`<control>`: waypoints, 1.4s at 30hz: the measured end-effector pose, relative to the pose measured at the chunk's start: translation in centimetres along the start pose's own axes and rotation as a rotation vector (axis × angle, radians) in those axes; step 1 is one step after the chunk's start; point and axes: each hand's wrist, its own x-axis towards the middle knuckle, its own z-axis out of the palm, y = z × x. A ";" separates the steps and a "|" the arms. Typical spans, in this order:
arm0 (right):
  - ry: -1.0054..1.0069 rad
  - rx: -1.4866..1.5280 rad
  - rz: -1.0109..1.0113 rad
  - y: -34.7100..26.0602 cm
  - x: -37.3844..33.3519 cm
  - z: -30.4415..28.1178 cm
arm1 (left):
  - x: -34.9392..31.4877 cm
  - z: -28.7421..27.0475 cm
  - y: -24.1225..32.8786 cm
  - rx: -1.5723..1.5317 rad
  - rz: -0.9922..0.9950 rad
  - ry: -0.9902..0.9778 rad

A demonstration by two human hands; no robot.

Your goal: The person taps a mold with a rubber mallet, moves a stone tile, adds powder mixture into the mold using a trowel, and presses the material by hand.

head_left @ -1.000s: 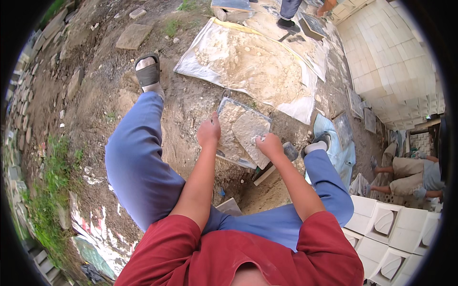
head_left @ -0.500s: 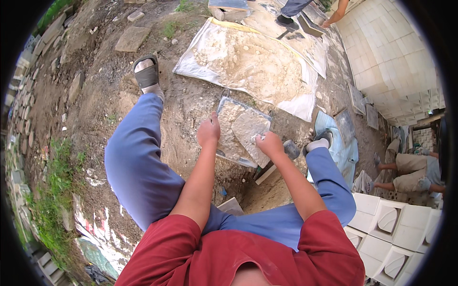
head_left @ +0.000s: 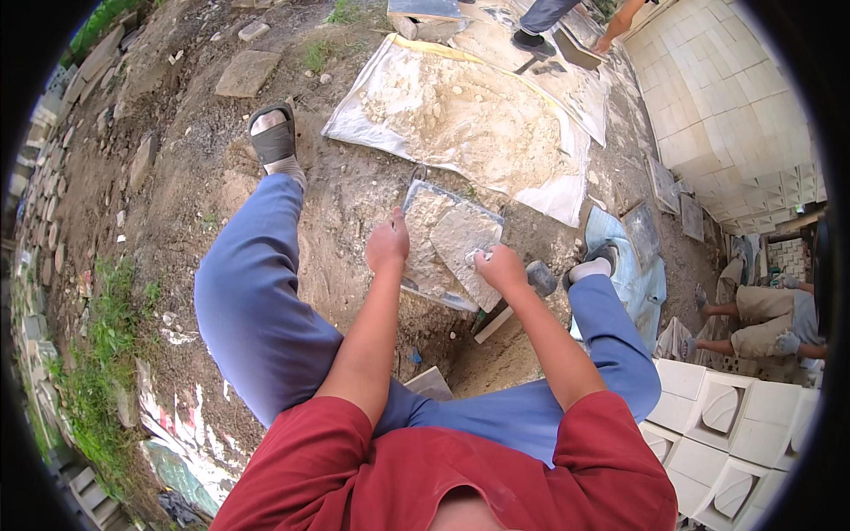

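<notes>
Between my knees lies a square mould or tray [head_left: 423,205] with a dark rim, filled with pale, crumbly powder. A flat, greyish slab-like layer [head_left: 462,237] covers its right part, dusted with the same powder; I cannot tell whether it is a plate or packed material. My left hand [head_left: 388,245] is closed at the tray's left edge, thumb up, gripping the rim. Over the right edge, my right hand [head_left: 503,270] is closed in a pinch, with a small whitish bit at its fingertips. What it holds is too small to make out.
A white sheet [head_left: 363,124] heaped with pale powder spreads ahead. A dark rounded mallet-like head [head_left: 541,278] lies beside my right hand. Pale patterned blocks [head_left: 708,434] are stacked at lower right. A co-worker's hand [head_left: 604,42] is at a dark board, far right; another person [head_left: 761,310] sits right.
Both my hands and the tray stay in place. At the far right, the co-worker's dark board has tilted slightly.
</notes>
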 end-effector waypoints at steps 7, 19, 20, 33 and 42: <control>-0.011 0.003 -0.018 -0.2 0.1 0.3 | 0.1 -0.4 -0.5 -0.006 0.004 -0.004; 0.052 0.164 -0.097 2.1 -0.5 -2.3 | -0.5 2.0 -1.5 0.153 0.529 0.289; 0.049 0.177 -0.089 2.5 -0.5 -3.0 | -0.4 2.2 -1.3 0.252 0.701 0.308; 0.125 0.454 0.243 9.4 -3.2 -3.6 | -1.1 5.4 3.1 0.494 1.111 0.046; -0.046 0.066 -0.116 4.2 -3.9 -2.4 | -2.3 1.8 0.0 0.521 0.886 0.193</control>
